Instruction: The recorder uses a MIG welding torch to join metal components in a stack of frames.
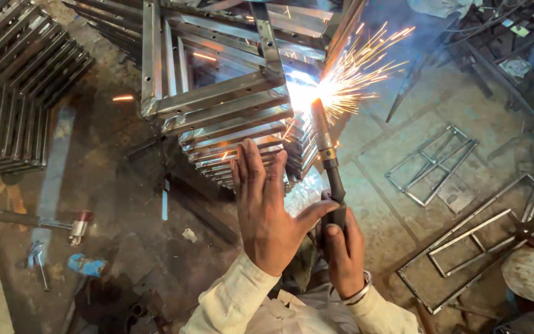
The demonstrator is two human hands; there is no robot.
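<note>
Right hand (344, 256) clenched round black welding torch (327, 162), nozzle pointing 12 o'clock into white arc and orange sparks (347, 80) at corner of stacked steel frames (230, 111). Left hand (267, 207) released, flat, fingers spread, raised at 9 o'clock of torch, thumb touching handle. Loose frames (431, 164) on floor at 3 o'clock; hammer (44, 222) at 9 o'clock; crumpled blue scrap (86, 265) at 8 o'clock, no readable label

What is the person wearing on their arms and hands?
Both arms have long cream-white sleeves, a bit crumpled. The left hand is bare: no glove, no ring showing. The right hand is bare too, with a silvery metal bangle around the wrist.
</note>
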